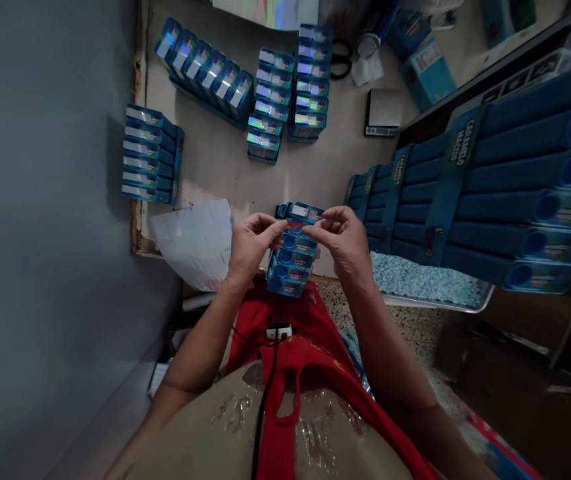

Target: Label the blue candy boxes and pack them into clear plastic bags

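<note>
Thumb and fingers of my left hand (258,243) are pinched on the left end of a small reddish strip (294,225). My right hand (342,241) pinches its right end, so the strip spans between both hands. Just beneath it, near the table's front edge, stands a row of small blue boxes (291,261) with round blue spots on their faces. The box at the back of this row has a whitish label on top. Whether the strip touches the boxes I cannot tell.
Rows of blue boxes stand at the left (148,155), back left (208,70) and back middle (270,100). A white sheet (198,240) lies front left. Long banded blue boxes (465,183) rise at the right above a tray of blue-white pieces (425,280). Behind are a scale (384,110) and scissors (341,59).
</note>
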Motion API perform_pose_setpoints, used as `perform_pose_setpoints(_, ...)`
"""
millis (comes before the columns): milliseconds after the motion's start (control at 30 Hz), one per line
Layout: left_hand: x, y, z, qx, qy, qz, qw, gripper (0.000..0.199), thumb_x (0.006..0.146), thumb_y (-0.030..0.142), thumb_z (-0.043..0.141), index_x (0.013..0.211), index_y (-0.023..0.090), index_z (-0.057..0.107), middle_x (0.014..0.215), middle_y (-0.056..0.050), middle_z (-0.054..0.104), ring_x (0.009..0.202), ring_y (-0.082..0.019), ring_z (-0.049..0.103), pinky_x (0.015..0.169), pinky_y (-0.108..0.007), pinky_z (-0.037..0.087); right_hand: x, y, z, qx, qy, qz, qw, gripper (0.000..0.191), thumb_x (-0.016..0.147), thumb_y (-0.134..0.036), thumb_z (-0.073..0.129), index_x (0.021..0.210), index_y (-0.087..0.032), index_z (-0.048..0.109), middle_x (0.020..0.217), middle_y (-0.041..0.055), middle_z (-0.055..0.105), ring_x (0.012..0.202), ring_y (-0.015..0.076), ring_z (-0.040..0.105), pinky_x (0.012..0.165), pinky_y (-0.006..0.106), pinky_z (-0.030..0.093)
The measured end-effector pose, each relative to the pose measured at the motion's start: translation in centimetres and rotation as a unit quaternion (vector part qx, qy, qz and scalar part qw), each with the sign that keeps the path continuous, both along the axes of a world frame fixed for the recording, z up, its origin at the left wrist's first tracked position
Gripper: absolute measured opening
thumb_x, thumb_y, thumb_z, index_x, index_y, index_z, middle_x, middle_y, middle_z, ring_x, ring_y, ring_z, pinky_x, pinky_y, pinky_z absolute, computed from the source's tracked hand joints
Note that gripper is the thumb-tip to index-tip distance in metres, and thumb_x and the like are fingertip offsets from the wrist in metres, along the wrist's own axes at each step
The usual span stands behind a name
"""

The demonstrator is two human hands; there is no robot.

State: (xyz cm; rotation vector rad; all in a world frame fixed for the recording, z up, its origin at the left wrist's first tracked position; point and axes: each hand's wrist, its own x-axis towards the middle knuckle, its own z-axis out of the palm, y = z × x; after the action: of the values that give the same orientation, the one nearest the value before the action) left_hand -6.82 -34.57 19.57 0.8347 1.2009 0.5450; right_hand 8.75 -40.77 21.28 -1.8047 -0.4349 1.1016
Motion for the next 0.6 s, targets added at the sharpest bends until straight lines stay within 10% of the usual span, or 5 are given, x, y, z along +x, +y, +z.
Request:
perform_pose_setpoints(433, -0.1, 1.9, -2.7, 0.007, 0.061, -0.071, 0.996, 0.024, 0.074, 0.036, 0.080, 0.070, 0.018, 0.064, 0.061, 0.001, 0.063, 0.053, -0.011, 0.057, 0.054, -0.024, 0.047, -0.6, -0.3, -1.1, -0.101, -0.168, 0.019, 0.980, 0.033, 0.072, -0.036, 0.074, 0.086, -0.027, 0.045, 0.073, -0.0044, 0.065, 0.071, 0.0181, 0.066, 0.071, 0.032, 0.050)
perform_pose_setpoints(600, 0.8, 0.7, -4.9, -0.123, 0.002, -0.059, 0.991, 0.034, 0.067, 0.041, 0.087, 0.072, 0.017, 0.062, 0.065, 0.002, 0.061, 0.058, -0.009, 0.054, 0.059, -0.023, 0.045, -0.2, -0.9, -1.9, -0.132, -0.287, 0.043, 0.948, 0.038, 0.072, -0.043, 0.077, 0.090, -0.027, 0.047, 0.079, -0.0023, 0.063, 0.073, 0.0190, 0.060, 0.074, 0.034, 0.046)
